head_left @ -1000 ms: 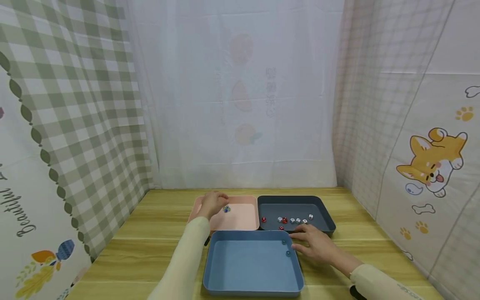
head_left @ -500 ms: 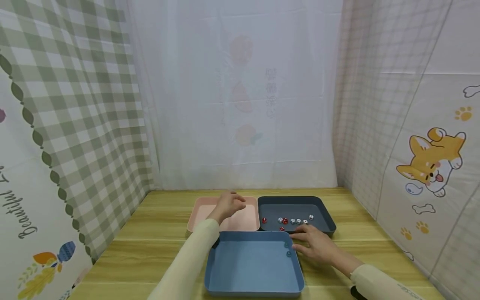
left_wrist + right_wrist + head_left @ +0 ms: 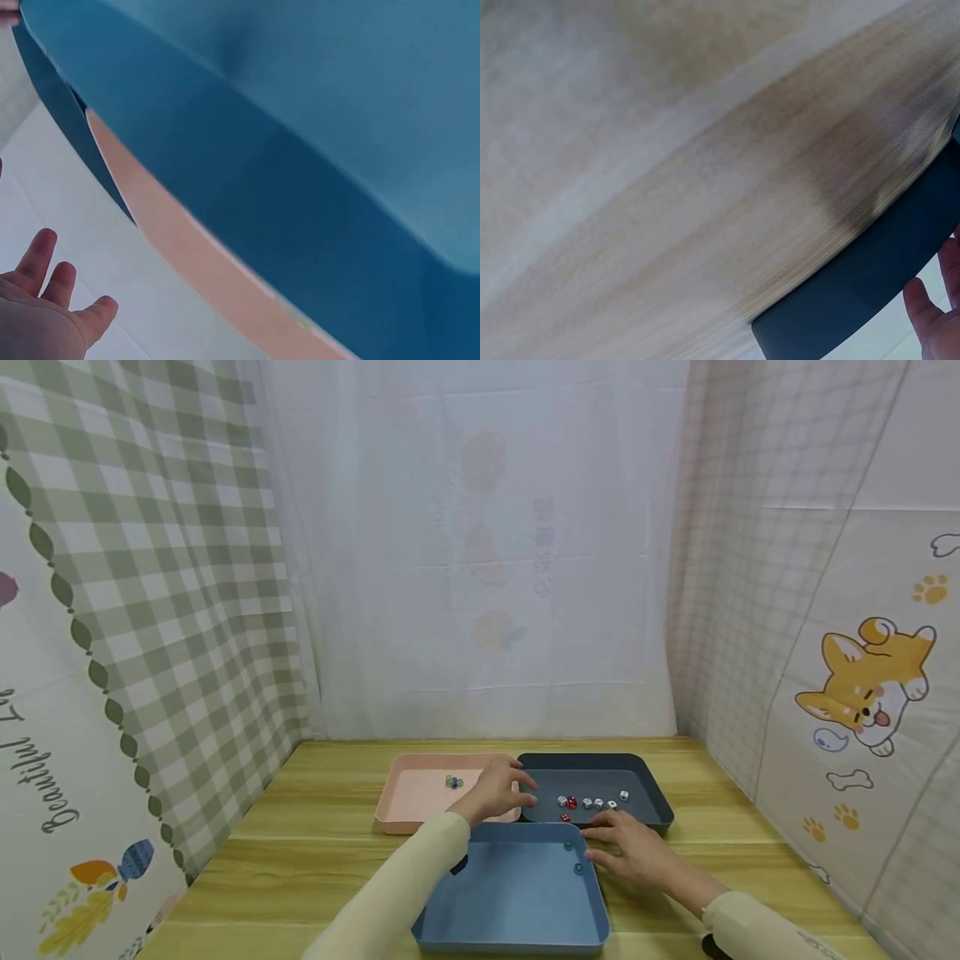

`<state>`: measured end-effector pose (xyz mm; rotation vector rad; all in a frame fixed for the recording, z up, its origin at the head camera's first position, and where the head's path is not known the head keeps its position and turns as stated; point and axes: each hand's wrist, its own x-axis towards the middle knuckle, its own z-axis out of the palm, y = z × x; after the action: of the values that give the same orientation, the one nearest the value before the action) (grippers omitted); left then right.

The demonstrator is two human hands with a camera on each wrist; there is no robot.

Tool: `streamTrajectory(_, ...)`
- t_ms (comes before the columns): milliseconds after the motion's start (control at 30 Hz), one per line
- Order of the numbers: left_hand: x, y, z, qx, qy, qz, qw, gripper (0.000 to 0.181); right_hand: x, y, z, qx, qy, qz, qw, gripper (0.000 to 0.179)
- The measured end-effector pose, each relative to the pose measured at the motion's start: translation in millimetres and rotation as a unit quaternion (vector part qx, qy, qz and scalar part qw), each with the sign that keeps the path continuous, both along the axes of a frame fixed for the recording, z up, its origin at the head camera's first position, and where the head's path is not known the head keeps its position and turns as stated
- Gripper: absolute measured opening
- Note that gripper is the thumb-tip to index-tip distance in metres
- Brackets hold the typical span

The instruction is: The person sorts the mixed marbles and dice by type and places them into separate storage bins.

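My left hand (image 3: 497,790) is over the right side of the pink tray (image 3: 397,810), its fingers reaching across the rim of the dark grey tray (image 3: 652,793). In the left wrist view its fingers are spread, with nothing seen between them. A small cluster of blue and yellow-green glass marbles (image 3: 453,782) lies in the pink tray. White dice (image 3: 587,803) and red dice (image 3: 572,802) sit in the dark tray. My right hand (image 3: 628,845) lies by the right back corner of the blue tray (image 3: 510,935), fingers loosely extended. Two teal marbles (image 3: 578,867) lie inside that tray.
All three trays stand on a wood-grain table (image 3: 300,860), the blue one in front of the other two. A green checked curtain (image 3: 225,635) hangs at the left, white cloth (image 3: 480,568) behind, and a dog-print cloth (image 3: 847,735) at the right.
My left hand has moved right across the pink tray to the dark tray's edge, uncovering the marble cluster and covering the leftmost red die. My right hand has stayed in place.
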<state>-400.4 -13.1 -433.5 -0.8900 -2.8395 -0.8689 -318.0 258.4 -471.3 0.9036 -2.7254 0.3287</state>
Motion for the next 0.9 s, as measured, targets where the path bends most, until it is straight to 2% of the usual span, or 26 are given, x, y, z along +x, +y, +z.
streamTrajectory(167,11.0,15.0,-6.5,-0.039,0.014,-0.016,0.9990,0.018,0.0,0,1.1,0.003,-0.010,-0.004,0.9999,0.039)
streamTrajectory(400,21.6,29.8,-20.7,-0.104,0.059,-0.040,0.9920,0.015,-0.6,0,0.7,0.005,-0.002,-0.003,1.0000,0.040)
streamTrajectory(633,27.8,38.7,-27.5,-0.125,0.072,-0.057,0.9878,0.017,-0.6,0,0.6,0.006,-0.003,0.001,1.0000,0.041)
streamTrajectory(767,30.1,44.6,-32.9,-0.136,0.075,-0.051,0.9866,0.017,-0.8,0,0.3,0.008,0.001,0.003,1.0000,0.041)
streamTrajectory(900,30.9,48.9,-39.1,-0.162,0.088,-0.041,0.9820,0.018,-2.1,1,-0.8,0.008,0.003,0.005,0.9999,0.041)
